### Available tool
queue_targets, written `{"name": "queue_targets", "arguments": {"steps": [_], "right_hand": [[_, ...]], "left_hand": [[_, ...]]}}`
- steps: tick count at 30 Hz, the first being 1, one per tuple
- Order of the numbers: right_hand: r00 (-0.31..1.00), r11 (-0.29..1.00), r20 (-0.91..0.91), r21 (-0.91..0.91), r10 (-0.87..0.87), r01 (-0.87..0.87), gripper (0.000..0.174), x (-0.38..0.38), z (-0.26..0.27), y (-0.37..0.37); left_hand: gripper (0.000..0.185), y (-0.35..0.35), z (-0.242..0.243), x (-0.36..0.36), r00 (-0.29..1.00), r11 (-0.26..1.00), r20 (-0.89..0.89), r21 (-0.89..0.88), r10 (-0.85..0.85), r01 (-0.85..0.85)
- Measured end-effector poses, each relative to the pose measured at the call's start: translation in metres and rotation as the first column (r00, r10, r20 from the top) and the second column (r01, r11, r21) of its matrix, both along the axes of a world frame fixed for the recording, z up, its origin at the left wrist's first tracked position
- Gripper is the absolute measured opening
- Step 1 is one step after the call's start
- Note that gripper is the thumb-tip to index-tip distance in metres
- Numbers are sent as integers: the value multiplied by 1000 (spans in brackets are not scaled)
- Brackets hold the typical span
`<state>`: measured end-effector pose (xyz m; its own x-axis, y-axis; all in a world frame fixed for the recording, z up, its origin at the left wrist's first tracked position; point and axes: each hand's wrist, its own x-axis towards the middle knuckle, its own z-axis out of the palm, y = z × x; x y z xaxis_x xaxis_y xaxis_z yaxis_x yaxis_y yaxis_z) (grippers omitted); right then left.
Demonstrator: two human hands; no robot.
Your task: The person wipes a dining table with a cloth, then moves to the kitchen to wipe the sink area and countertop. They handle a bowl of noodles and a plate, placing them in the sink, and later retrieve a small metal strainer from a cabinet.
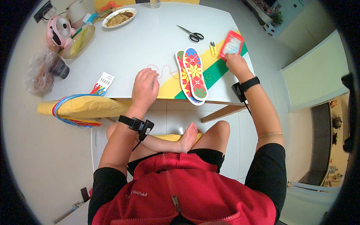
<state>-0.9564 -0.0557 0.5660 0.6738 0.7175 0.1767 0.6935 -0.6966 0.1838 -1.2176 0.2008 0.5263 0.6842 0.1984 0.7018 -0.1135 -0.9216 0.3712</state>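
Observation:
My right hand (237, 63) grips the near corner of a flat red packet (234, 42) with a pale, see-through middle, at the table's right side. My left hand (144, 87) rests palm down at the table's front edge, its thumb apart from the fingers. A thin pink thread (166, 67) curls from beside its fingertips towards the insoles. Between my hands lie two patterned cross-stitch insoles, the upper insole (196, 74) partly covering the lower insole (183, 73). Loops of thin thread (208, 76) lie right of them. Beyond are yellow thread snips (213, 50) and black-handled scissors (194, 36).
A card of needles (106, 81) lies at left by bundled coloured threads (64, 101) draped over a yellow chair cushion (92, 106). A plate of food (119, 18), a pink fan (60, 29), bagged items (42, 71) and a dark cup (60, 68) stand on the table (140, 42).

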Motion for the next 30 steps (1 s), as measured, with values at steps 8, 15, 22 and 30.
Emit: {"name": "queue_targets", "arguments": {"steps": [8,15,22,30], "right_hand": [[993,987,-119,158,13,6,14,-7,6,-10],[993,999,-111,-45,-30,25,16,19,-1,7],[966,990,-217,-7,138,-143,11,-31,30,-27],[918,969,-315,28,242,-246,7,-127,39,-71]], "left_hand": [[15,3,-3,-1,1000,1000,-2,-5,3,-3],[13,6,-4,-1,1000,1000,17,-12,-11,12],[13,10,-5,-2,999,998,28,-58,-21,22],[15,9,-5,-3,999,998,36,-48,-33,35]]}}
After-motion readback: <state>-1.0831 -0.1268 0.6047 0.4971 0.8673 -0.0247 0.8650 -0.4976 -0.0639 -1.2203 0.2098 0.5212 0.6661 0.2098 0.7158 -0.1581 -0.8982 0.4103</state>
